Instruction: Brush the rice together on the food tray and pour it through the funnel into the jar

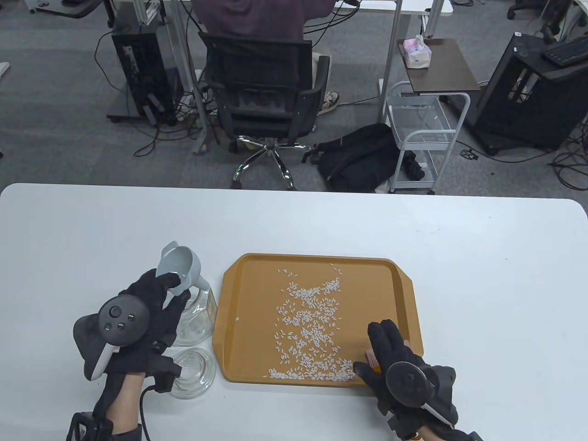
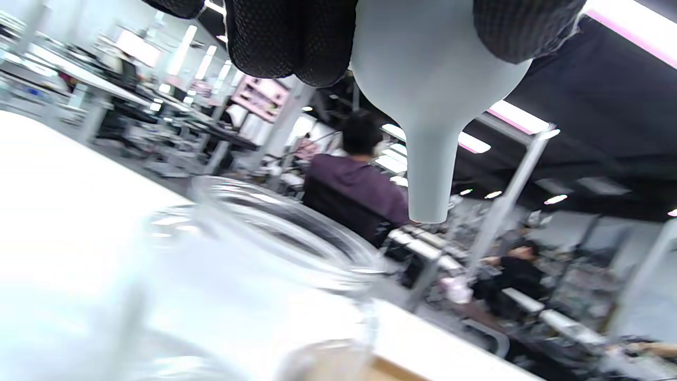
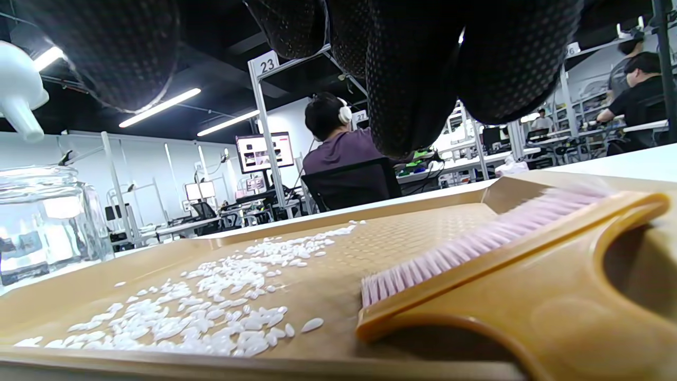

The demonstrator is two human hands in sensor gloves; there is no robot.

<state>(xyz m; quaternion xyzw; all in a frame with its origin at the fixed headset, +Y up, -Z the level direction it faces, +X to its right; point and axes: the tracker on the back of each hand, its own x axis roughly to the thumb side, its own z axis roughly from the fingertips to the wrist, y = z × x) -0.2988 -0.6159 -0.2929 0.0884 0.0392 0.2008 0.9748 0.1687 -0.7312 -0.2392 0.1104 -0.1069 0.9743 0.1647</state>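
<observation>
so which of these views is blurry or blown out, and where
Table view: sharp and evenly lit. Left wrist view: the jar up close is smeared and the table washes out to white, while the funnel stays fairly crisp. Right wrist view: rice and brush are clear; the gloved fingers are dark.

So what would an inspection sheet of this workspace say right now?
Surface: white table, bare on the right.
Job's things: rice scattered on the tray; funnel held above the jar; brush lying on the tray.
Clutter: glass lid beside the jar.
Grippers: left hand grips the funnel; right hand over the brush, grip unclear.
Cables: glove cable at the left wrist.
Surroundings: seated person, chair, backpack, cart.
</observation>
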